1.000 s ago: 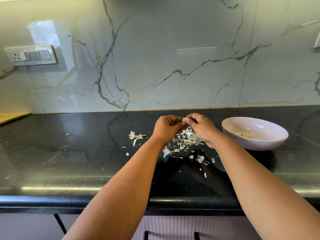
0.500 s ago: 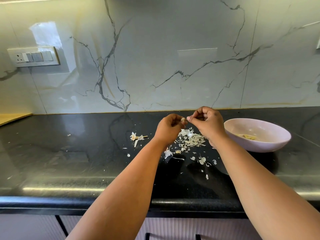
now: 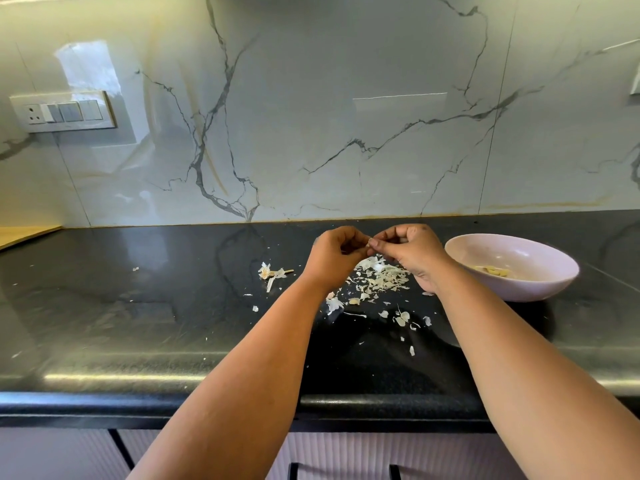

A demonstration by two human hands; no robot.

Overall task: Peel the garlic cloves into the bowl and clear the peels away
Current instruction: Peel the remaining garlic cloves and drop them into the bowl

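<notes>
My left hand (image 3: 334, 258) and my right hand (image 3: 410, 252) meet fingertip to fingertip above the black counter, both pinching one small garlic clove (image 3: 367, 243), mostly hidden by the fingers. Beneath them lies a heap of pale garlic peels (image 3: 381, 279), with loose flakes scattered toward the front edge. One small clove-like piece (image 3: 354, 301) lies among the flakes. A pale pink bowl (image 3: 540, 289) stands just right of my right hand, with a few peeled cloves (image 3: 493, 270) inside.
A garlic root stub with a stem (image 3: 272, 273) lies left of the peels. The marble backsplash rises behind the black counter (image 3: 138, 306). A switch panel (image 3: 62, 112) is on the wall at left. A wooden surface (image 3: 24, 233) shows at far left.
Both hands have lifted slightly off the peel heap and stayed together on the clove. The right hand's fingers have turned a little. The bowl has not moved.
</notes>
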